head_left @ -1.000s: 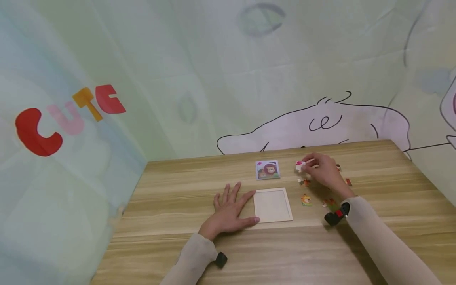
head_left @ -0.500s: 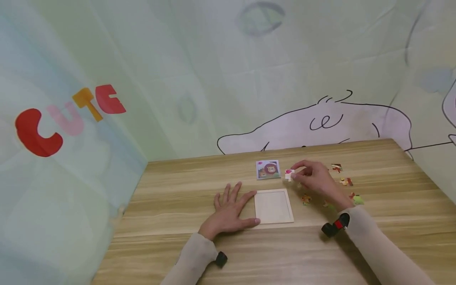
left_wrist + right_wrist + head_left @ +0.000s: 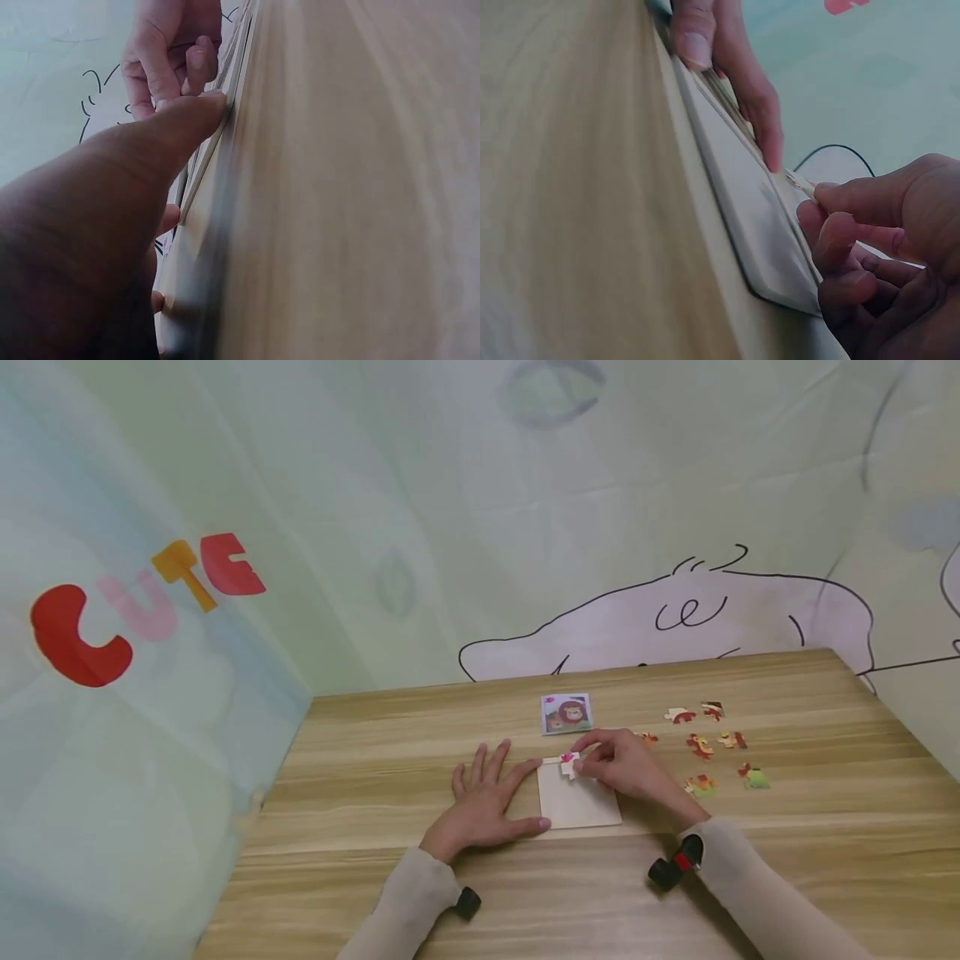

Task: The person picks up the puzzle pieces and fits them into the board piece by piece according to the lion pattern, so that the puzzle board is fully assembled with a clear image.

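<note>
My right hand point(image 3: 626, 766) pinches a white jigsaw piece with a pink patch point(image 3: 569, 766) between thumb and fingertips. In the head view the piece is over the upper left part of a pale wooden puzzle tray point(image 3: 581, 806); whether it touches the bottom I cannot tell. Spread flat on the table, my left hand point(image 3: 483, 802) touches the tray's left edge with thumb and index fingertip. The right wrist view shows the piece edge-on point(image 3: 801, 183) near the tray's raised rim, close to the left index finger.
Behind the tray lies a square picture card with lions point(image 3: 567, 714). Several loose jigsaw pieces, among them a green one point(image 3: 756, 777) and a white-and-red one point(image 3: 680, 716), are scattered to the right on the wooden table point(image 3: 360, 752). A printed curtain hangs behind the table.
The right hand has carried the pinched jigsaw piece left and toward me, from the loose pieces to over the tray. My left hand has stayed at the tray's edge.
</note>
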`<state>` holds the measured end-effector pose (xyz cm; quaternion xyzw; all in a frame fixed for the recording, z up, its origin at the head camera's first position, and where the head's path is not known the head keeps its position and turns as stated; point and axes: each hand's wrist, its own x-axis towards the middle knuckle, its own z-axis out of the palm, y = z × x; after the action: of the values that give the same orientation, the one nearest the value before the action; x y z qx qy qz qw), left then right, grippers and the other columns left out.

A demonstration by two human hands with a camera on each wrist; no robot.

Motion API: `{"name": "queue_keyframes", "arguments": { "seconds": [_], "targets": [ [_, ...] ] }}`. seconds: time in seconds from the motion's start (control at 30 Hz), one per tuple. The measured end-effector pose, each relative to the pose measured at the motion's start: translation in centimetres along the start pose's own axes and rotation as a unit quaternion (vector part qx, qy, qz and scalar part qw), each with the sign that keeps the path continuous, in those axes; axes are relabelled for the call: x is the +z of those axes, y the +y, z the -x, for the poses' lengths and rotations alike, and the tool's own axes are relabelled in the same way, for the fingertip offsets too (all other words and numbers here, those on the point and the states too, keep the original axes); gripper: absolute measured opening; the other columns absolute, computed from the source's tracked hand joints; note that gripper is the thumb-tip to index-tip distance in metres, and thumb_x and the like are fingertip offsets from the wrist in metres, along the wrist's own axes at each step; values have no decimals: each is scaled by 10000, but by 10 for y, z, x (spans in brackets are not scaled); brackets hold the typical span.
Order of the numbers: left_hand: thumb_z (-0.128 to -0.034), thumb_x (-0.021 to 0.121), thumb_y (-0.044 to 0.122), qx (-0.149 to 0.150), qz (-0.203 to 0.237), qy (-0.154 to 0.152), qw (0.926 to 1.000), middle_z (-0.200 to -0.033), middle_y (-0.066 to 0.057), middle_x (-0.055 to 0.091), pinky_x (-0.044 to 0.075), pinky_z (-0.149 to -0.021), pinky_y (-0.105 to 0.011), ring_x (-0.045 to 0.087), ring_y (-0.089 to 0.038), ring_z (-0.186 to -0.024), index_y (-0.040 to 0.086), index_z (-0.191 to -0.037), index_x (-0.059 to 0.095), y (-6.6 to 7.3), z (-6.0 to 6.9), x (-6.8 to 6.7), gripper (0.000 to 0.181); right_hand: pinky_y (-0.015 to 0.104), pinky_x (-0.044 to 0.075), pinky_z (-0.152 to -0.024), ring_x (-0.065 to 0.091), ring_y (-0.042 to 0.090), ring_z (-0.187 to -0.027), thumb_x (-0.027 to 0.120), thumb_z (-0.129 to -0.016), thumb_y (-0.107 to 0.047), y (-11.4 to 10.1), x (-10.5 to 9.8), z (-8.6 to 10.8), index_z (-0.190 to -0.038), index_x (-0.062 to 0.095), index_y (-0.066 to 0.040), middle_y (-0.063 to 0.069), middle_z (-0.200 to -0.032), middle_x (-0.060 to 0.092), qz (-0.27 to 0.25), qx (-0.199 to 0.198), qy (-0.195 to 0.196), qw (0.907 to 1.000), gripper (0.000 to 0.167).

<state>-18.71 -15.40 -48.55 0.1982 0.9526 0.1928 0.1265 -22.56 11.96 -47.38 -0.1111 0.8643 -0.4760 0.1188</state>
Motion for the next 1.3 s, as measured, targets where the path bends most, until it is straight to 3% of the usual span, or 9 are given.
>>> {"name": "queue_keyframes", "arguments": {
  "seconds": [0.3, 0.83, 1.07, 1.3],
  "targets": [
    [-909, 631, 789, -18, -32, -1, 10000, -1837, -117, 29, -16, -1256, -813, -52, -508, -1676, 435, -1685, 271, 0, 0, 0, 926, 275, 471, -560, 608, 130, -584, 773, -963, -144, -6, 16, -2, -1164, 767, -93, 44, -857, 784, 105, 167, 217, 9996, 208],
    [-912, 610, 807, -101, -72, -82, 9999, -1843, -86, 4, -11, -1265, -803, -66, -489, -1684, 469, -1681, 262, 0, -1, 0, 910, 265, 439, -540, 577, 131, -518, 783, -932, -133, -14, 29, -11, -1133, 765, -90, 24, -779, 721, 322, 144, -3, 9994, 207],
    [-904, 616, 813, -21, 27, -19, 10000, -1840, -107, 22, -21, -1251, -817, -57, -502, -1679, 448, -1682, 280, 0, -1, 0, 923, 260, 471, -542, 590, 142, -552, 792, -935, -123, -17, 32, -12, -1112, 738, -89, 47, -796, 700, 344, 284, 6, 9990, 188],
    [-889, 611, 836, 86, 151, 105, 9998, -1836, -121, 26, -51, -1238, -821, -58, -516, -1671, 454, -1675, 291, -4, -2, 4, 931, 276, 444, -592, 577, 155, -665, 818, -903, -124, -15, 35, -12, -1088, 735, -89, 44, -798, 693, 594, 163, 241, 9978, 206]
  ]
}}
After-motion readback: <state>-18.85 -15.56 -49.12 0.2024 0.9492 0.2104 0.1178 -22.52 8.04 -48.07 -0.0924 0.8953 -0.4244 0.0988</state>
